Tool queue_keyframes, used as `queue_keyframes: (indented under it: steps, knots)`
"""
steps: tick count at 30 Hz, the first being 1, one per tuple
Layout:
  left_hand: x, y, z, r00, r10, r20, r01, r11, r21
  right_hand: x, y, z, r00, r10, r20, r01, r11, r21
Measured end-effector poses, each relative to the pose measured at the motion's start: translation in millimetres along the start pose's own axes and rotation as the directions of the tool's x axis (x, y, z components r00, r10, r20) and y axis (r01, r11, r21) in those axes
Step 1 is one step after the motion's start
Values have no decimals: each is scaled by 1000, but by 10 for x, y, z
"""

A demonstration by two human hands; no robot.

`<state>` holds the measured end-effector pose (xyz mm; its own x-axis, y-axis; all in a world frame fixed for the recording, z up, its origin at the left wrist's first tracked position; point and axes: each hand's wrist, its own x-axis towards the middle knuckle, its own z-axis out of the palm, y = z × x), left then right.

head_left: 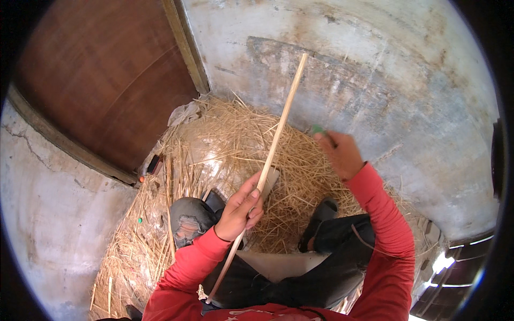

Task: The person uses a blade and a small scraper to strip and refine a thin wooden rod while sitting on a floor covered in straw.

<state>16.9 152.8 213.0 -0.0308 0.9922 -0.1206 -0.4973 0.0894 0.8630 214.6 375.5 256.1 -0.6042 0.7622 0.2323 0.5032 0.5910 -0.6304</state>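
A long, pale, narrow strip of wood or bamboo slants up from my lap toward the wall. My left hand is wrapped round its lower half, with the thumb pressed along it. To the right of the strip and apart from it, my right hand is raised, bent and slightly blurred. Its fingers are closed on a small green thing, whose kind I cannot make out. Just beyond my left hand is a pale flat block, partly hidden by the strip.
Straw-like shavings cover the floor around my feet and pile against the stained wall. A brown door panel stands at the far left. Near it lie a small dark box-like object and a crumpled grey cloth.
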Motion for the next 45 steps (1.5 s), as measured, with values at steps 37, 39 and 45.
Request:
queue_keyframes:
  steps: [37, 39, 45]
  knots:
    - [-360, -319, -384, 999, -18, -38, 30, 938, 346, 165, 1694, -311, 928, 291, -232, -355, 880, -315]
    - [-261, -203, -252, 993, -9, -118, 45, 950, 308, 117, 1224, -224, 960, 239, -149, -270, 930, -249]
    - [-46, -98, -197, 986, -39, -161, 65, 985, 162, -49, -205, 169, 989, -46, 139, 53, 998, -45]
